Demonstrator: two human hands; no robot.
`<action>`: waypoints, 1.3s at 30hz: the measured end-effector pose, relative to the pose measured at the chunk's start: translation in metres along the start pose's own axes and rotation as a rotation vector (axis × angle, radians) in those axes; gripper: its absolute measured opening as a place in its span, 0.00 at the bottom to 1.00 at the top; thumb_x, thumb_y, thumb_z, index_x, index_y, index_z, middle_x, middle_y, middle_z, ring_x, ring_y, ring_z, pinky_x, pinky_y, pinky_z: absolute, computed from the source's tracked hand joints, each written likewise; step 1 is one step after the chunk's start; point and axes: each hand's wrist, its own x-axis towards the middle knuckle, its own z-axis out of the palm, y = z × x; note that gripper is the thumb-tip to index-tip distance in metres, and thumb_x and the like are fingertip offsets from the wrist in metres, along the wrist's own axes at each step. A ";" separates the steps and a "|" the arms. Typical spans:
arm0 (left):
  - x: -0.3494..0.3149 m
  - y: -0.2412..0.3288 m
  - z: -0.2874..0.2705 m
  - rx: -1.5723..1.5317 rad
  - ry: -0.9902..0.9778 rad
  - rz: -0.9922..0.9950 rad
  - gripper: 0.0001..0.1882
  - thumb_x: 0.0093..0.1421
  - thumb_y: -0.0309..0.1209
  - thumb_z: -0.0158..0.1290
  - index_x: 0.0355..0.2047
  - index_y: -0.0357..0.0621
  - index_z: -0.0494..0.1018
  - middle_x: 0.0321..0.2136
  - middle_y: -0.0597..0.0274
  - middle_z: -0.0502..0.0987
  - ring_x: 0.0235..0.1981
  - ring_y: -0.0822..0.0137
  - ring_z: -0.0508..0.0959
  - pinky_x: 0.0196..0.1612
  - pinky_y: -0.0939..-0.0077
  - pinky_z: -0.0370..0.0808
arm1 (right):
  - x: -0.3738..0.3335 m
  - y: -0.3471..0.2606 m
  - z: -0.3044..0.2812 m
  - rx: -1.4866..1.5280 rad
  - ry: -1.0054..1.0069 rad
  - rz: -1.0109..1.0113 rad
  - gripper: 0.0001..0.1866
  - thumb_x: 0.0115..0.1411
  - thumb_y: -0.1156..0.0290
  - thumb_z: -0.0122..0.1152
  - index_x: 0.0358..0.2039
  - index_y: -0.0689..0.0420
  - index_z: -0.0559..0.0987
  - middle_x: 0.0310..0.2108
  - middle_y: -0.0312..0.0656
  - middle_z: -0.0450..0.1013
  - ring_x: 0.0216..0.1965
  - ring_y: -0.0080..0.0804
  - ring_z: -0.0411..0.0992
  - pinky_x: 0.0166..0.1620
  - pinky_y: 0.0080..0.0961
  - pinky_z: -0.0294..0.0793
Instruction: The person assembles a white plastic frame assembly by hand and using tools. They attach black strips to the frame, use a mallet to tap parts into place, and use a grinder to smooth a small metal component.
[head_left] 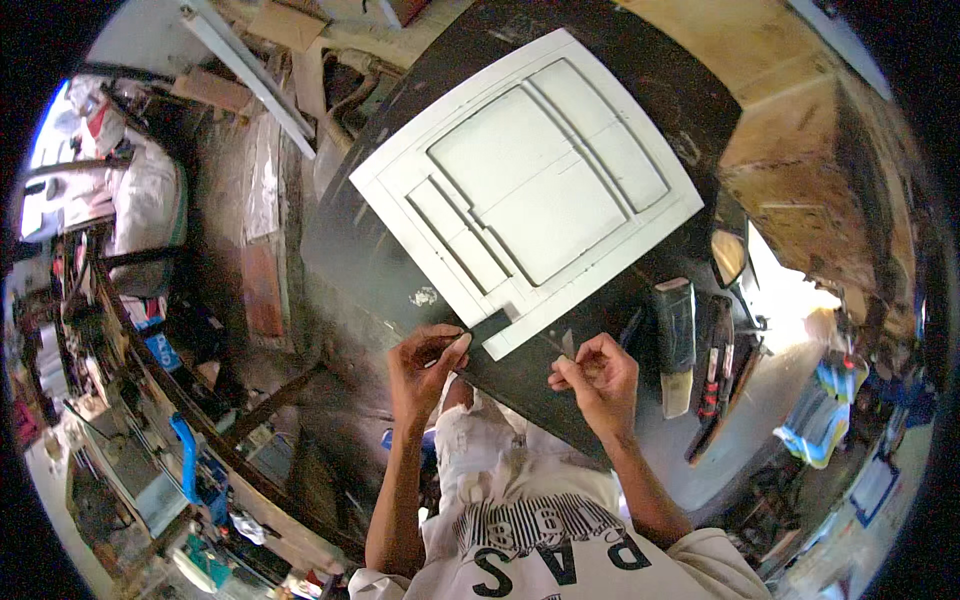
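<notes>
A flat white panel (520,180) with raised or cut rectangular outlines lies at a slant on the dark tabletop (350,235). At its near corner my left hand (428,368) pinches a small dark rectangular piece (490,325) between thumb and fingers. The piece reaches over the panel's edge. My right hand (600,380) is just right of that corner, thumb and fingertips pressed together. A thin, pointed, blade-like sliver (567,343) stands up from its pinch; its exact kind is too small to make out.
Right of my hand lie a dark block with a pale end (676,345) and red-and-black cutter knives (711,375). Beyond them are a small mirror (729,255) and a blue-and-yellow cloth (825,415). A cluttered wooden bench (225,445) runs along the left.
</notes>
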 end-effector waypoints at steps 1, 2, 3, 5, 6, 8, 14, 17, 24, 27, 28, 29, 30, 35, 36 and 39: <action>0.001 -0.009 0.002 -0.062 0.035 -0.014 0.12 0.57 0.30 0.65 0.33 0.32 0.78 0.26 0.60 0.80 0.27 0.74 0.79 0.32 0.80 0.77 | 0.004 0.000 -0.002 -0.071 -0.020 -0.049 0.09 0.56 0.76 0.67 0.28 0.60 0.73 0.25 0.37 0.76 0.26 0.22 0.76 0.29 0.17 0.75; 0.003 -0.013 0.005 -0.074 0.055 -0.018 0.12 0.57 0.30 0.65 0.33 0.32 0.78 0.26 0.60 0.80 0.27 0.74 0.79 0.32 0.80 0.77 | 0.009 -0.003 -0.002 -0.140 -0.037 -0.100 0.10 0.55 0.76 0.69 0.27 0.61 0.74 0.24 0.36 0.75 0.26 0.18 0.74 0.30 0.15 0.74; 0.005 -0.015 0.013 -0.042 0.126 -0.025 0.12 0.56 0.30 0.65 0.33 0.32 0.78 0.26 0.61 0.80 0.27 0.74 0.79 0.32 0.80 0.77 | 0.014 -0.009 -0.004 -0.272 -0.063 -0.094 0.10 0.53 0.74 0.71 0.27 0.61 0.76 0.26 0.35 0.76 0.27 0.14 0.71 0.31 0.14 0.72; 0.009 -0.012 0.027 -0.002 0.239 -0.026 0.11 0.55 0.28 0.66 0.32 0.34 0.77 0.25 0.62 0.79 0.26 0.74 0.79 0.31 0.80 0.76 | 0.027 -0.011 0.000 -0.322 -0.100 -0.167 0.09 0.53 0.76 0.71 0.29 0.63 0.77 0.26 0.36 0.76 0.27 0.16 0.72 0.32 0.14 0.73; 0.011 -0.012 0.032 -0.007 0.246 -0.037 0.11 0.55 0.28 0.66 0.32 0.34 0.77 0.25 0.62 0.79 0.26 0.74 0.79 0.31 0.80 0.76 | 0.033 -0.009 0.004 -0.358 -0.116 -0.242 0.08 0.53 0.78 0.70 0.32 0.65 0.78 0.27 0.36 0.76 0.27 0.17 0.73 0.32 0.15 0.73; 0.014 -0.013 0.038 -0.021 0.337 -0.012 0.11 0.54 0.27 0.67 0.32 0.35 0.76 0.23 0.64 0.78 0.25 0.75 0.78 0.30 0.82 0.75 | 0.046 -0.002 0.016 -0.443 -0.068 -0.331 0.10 0.53 0.79 0.70 0.35 0.65 0.79 0.27 0.37 0.76 0.27 0.18 0.73 0.32 0.16 0.73; 0.016 -0.020 0.045 -0.068 0.398 0.018 0.11 0.55 0.27 0.66 0.29 0.39 0.73 0.20 0.68 0.75 0.22 0.79 0.73 0.26 0.87 0.67 | 0.059 -0.007 0.033 -0.760 -0.044 -0.517 0.20 0.52 0.78 0.70 0.48 0.58 0.80 0.29 0.43 0.77 0.30 0.34 0.77 0.34 0.28 0.75; 0.015 -0.020 0.046 -0.019 0.430 0.041 0.10 0.56 0.26 0.66 0.29 0.39 0.73 0.20 0.68 0.75 0.23 0.80 0.73 0.26 0.87 0.67 | 0.058 -0.003 0.032 -0.727 -0.015 -0.538 0.20 0.52 0.78 0.69 0.47 0.58 0.80 0.30 0.42 0.78 0.31 0.34 0.77 0.35 0.28 0.75; 0.017 -0.018 0.048 0.004 0.429 0.062 0.10 0.57 0.24 0.64 0.29 0.38 0.71 0.20 0.68 0.74 0.23 0.80 0.73 0.26 0.87 0.67 | 0.054 -0.001 0.035 -0.777 -0.045 -0.638 0.18 0.52 0.80 0.68 0.45 0.58 0.81 0.32 0.42 0.78 0.33 0.36 0.78 0.35 0.28 0.76; 0.018 -0.028 0.051 0.011 0.446 0.109 0.10 0.57 0.23 0.64 0.30 0.38 0.71 0.21 0.68 0.74 0.23 0.80 0.73 0.26 0.87 0.68 | 0.053 -0.005 0.047 -0.770 -0.068 -0.600 0.17 0.53 0.81 0.66 0.45 0.59 0.81 0.32 0.43 0.76 0.33 0.37 0.77 0.35 0.28 0.76; 0.018 -0.031 0.051 0.008 0.452 0.153 0.11 0.57 0.23 0.64 0.31 0.37 0.70 0.21 0.68 0.74 0.23 0.80 0.73 0.26 0.87 0.68 | 0.054 -0.006 0.051 -0.777 -0.075 -0.590 0.17 0.53 0.81 0.66 0.45 0.59 0.81 0.32 0.43 0.76 0.32 0.38 0.76 0.35 0.29 0.76; 0.017 -0.029 0.051 0.008 0.454 0.151 0.11 0.57 0.23 0.64 0.31 0.37 0.70 0.21 0.68 0.74 0.23 0.80 0.73 0.26 0.87 0.68 | 0.055 -0.006 0.055 -0.769 -0.103 -0.586 0.18 0.53 0.81 0.65 0.46 0.59 0.81 0.31 0.42 0.75 0.31 0.38 0.75 0.34 0.30 0.75; 0.016 -0.025 0.050 0.015 0.448 0.120 0.11 0.57 0.23 0.64 0.31 0.37 0.70 0.21 0.68 0.74 0.24 0.81 0.73 0.26 0.87 0.68 | 0.056 -0.005 0.057 -0.770 -0.105 -0.585 0.18 0.53 0.81 0.65 0.46 0.59 0.81 0.31 0.42 0.75 0.31 0.38 0.75 0.34 0.30 0.75; 0.017 -0.029 0.053 0.014 0.471 0.139 0.11 0.57 0.22 0.63 0.32 0.37 0.69 0.21 0.68 0.73 0.24 0.81 0.72 0.26 0.88 0.67 | 0.058 -0.007 0.063 -0.805 -0.185 -0.616 0.20 0.51 0.82 0.65 0.47 0.59 0.80 0.30 0.42 0.73 0.31 0.39 0.74 0.33 0.32 0.75; 0.017 -0.029 0.054 0.004 0.462 0.132 0.11 0.57 0.22 0.63 0.32 0.37 0.69 0.22 0.68 0.73 0.24 0.81 0.72 0.26 0.88 0.67 | 0.058 -0.007 0.061 -0.807 -0.186 -0.616 0.20 0.51 0.82 0.65 0.47 0.59 0.80 0.30 0.42 0.73 0.31 0.39 0.74 0.33 0.32 0.75; 0.017 -0.029 0.055 -0.012 0.447 0.133 0.10 0.57 0.21 0.61 0.32 0.37 0.69 0.22 0.68 0.73 0.25 0.81 0.72 0.26 0.88 0.67 | 0.059 -0.009 0.061 -0.860 -0.226 -0.642 0.21 0.51 0.82 0.63 0.48 0.61 0.79 0.29 0.42 0.71 0.30 0.39 0.73 0.33 0.32 0.75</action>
